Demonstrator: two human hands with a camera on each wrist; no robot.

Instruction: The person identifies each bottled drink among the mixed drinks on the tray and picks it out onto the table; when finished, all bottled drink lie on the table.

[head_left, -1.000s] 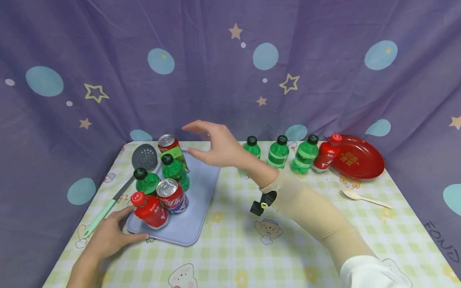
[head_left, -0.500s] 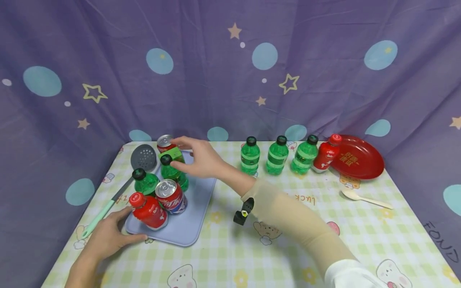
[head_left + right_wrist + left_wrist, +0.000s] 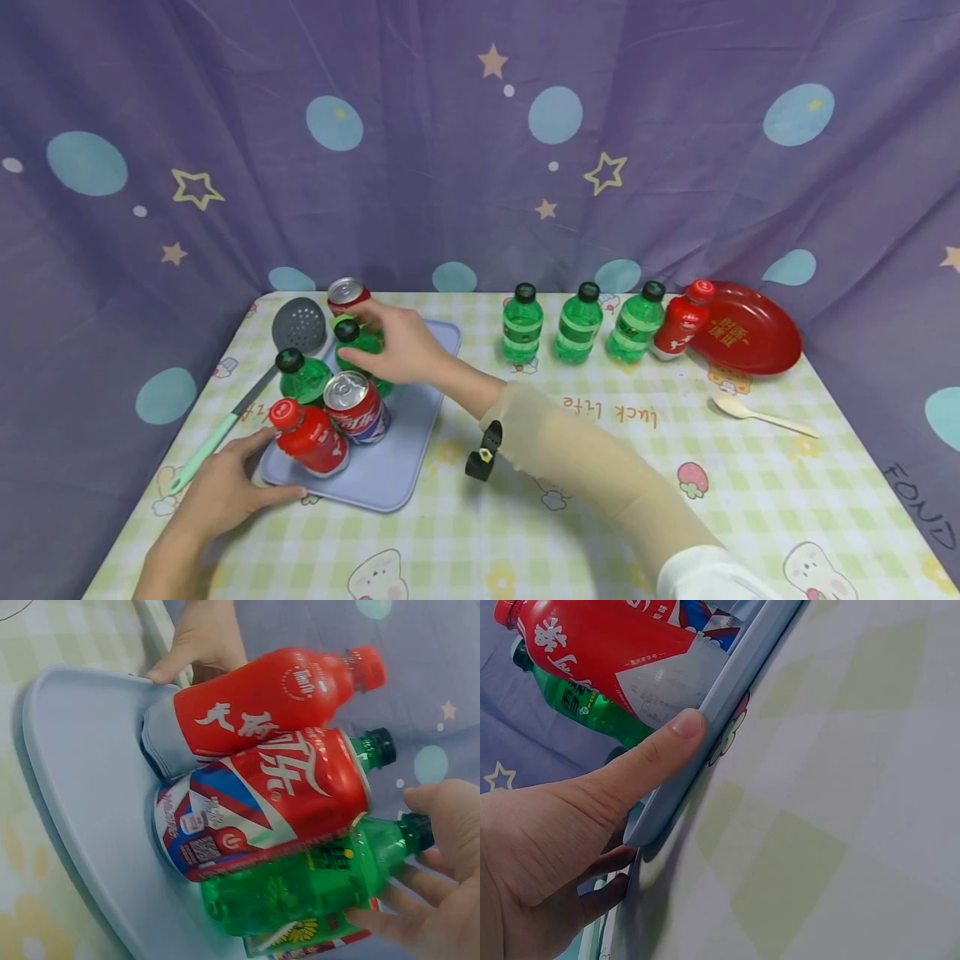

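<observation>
My left hand (image 3: 223, 490) grips the front-left corner of a blue tray (image 3: 405, 454), its thumb over the rim. My right hand (image 3: 405, 343) is around the upper part of a green bottle (image 3: 292, 896) with a black cap. In the right wrist view its fingers meet the bottle's far side, while the thumb stands apart from it. Also on the tray are a red bottle (image 3: 315, 442), a red and blue soda can (image 3: 363, 412) and another green bottle (image 3: 303, 383). A red can (image 3: 347, 298) stands at the back. A green carton (image 3: 281, 941) is mostly hidden.
A grey skimmer (image 3: 300, 327) with a mint handle lies left of the tray. Several bottles stand at the back right: green bottles (image 3: 578, 329) and a red bottle (image 3: 681, 325) beside a red plate (image 3: 765, 333). A light spoon (image 3: 761, 414) lies in front of the plate.
My right hand has moved left and down from above the tray's back right to the green bottle. My left hand, the tray and the drinks have stayed in place.
</observation>
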